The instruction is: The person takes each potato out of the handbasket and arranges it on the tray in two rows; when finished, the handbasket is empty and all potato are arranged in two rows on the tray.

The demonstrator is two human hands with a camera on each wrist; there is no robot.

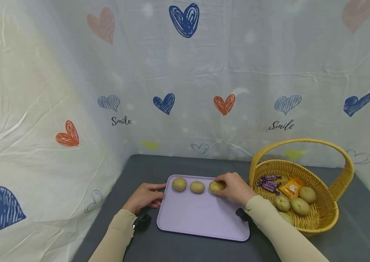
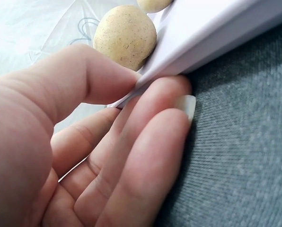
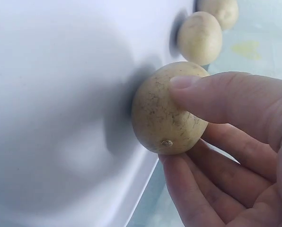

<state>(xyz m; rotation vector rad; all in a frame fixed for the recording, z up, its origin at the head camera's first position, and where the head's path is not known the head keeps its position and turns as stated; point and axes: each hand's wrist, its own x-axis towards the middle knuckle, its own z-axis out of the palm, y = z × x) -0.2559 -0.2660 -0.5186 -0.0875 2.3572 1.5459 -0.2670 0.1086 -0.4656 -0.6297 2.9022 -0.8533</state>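
Three potatoes stand in a row along the far edge of a pale purple tray (image 1: 201, 214). My right hand (image 1: 235, 187) grips the rightmost potato (image 3: 167, 113) between thumb and fingers, at the tray's far right corner. The middle potato (image 1: 197, 187) and the left potato (image 1: 179, 184) lie on the tray, apart from each other. At the tray's left side, my left hand (image 1: 144, 197) pinches the rim, its thumb on top and fingers against the outer side, as the left wrist view shows.
A yellow wicker basket (image 1: 327, 214) with a tall handle stands to the right of the tray. Inside are several potatoes (image 1: 300, 206), purple-wrapped candies (image 1: 270, 185) and an orange packet (image 1: 292, 187). A dark cloth covers the table (image 1: 152, 167); a heart-printed curtain (image 1: 204, 80) hangs behind.
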